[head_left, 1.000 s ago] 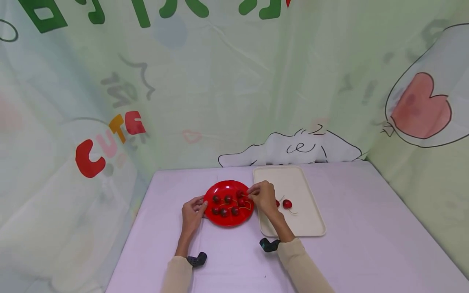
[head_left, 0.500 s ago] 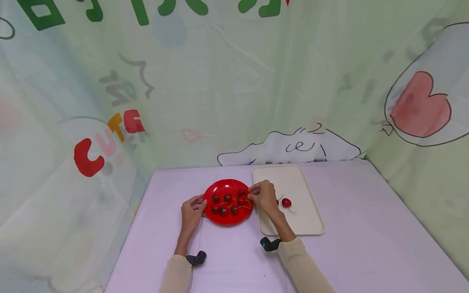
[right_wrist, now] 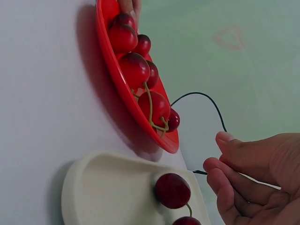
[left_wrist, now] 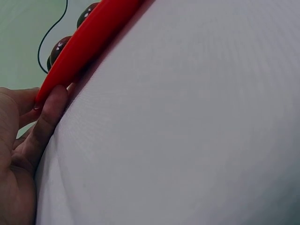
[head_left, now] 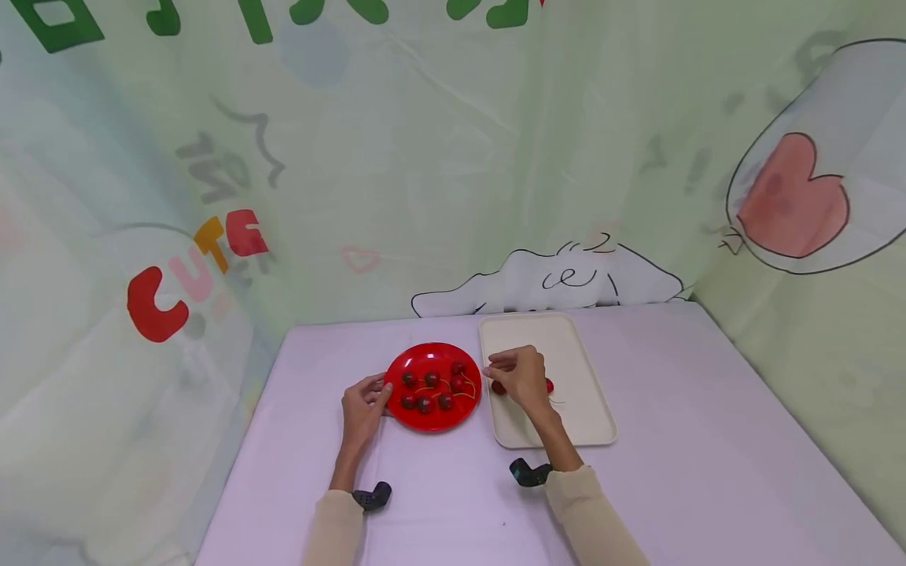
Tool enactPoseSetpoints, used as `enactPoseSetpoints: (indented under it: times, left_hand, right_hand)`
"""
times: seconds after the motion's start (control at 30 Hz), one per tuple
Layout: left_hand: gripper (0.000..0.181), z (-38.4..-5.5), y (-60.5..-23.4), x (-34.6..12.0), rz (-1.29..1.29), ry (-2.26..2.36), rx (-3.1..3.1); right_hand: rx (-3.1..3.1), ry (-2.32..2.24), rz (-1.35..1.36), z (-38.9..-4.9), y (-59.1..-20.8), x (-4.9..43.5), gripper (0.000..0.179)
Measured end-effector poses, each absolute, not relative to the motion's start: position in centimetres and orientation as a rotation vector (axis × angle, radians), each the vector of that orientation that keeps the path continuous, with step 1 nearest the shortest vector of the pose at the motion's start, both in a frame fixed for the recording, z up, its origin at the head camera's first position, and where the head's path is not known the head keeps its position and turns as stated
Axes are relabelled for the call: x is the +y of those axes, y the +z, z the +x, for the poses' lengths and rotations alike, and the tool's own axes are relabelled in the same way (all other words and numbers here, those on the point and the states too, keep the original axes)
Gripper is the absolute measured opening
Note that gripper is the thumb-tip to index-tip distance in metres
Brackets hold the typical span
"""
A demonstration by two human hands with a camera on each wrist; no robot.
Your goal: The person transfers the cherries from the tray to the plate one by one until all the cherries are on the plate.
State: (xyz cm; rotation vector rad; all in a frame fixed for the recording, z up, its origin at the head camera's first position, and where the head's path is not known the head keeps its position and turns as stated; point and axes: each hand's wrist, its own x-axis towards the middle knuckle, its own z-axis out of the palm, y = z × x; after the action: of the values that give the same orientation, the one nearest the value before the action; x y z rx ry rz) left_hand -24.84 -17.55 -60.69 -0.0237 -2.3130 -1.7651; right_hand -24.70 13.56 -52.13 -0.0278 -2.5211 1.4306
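Observation:
My left hand (head_left: 362,410) pinches the left rim of a round red plate (head_left: 423,354); in the left wrist view, a fingertip (left_wrist: 56,99) lies under the rim. Several dark red cherries (head_left: 432,379) with thin stems lie on the plate. My right hand (head_left: 522,379) hovers over the left side of a cream tray (head_left: 586,420), just right of the plate. In the right wrist view its thumb (right_wrist: 229,140) and fingers are apart, holding nothing. Below it, one cherry (right_wrist: 172,191) and part of another cherry (right_wrist: 186,221) show on the tray.
A pale lilac cloth covers the table (head_left: 439,503). A printed curtain (head_left: 425,196) hangs behind the table and along both sides. The tray stands close to the plate's right edge. A black device (head_left: 529,473) is worn on the right wrist, another (head_left: 373,497) on the left.
My right hand has drawn away from the plate's right edge and moved right over the tray, its fingers apart from the cherries. My left hand stays on the rim. The head view has shifted slightly.

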Motion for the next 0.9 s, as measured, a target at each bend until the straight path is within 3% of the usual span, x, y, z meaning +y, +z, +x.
enactPoseSetpoints:
  times: [0.9]
  left_hand:
    - [0.034,-24.7,-60.5,-17.6,-0.02,-1.807,-2.311]
  right_hand:
    - [-2.485,1.284,-0.432,-21.5,-52.1,20.3,0.027]
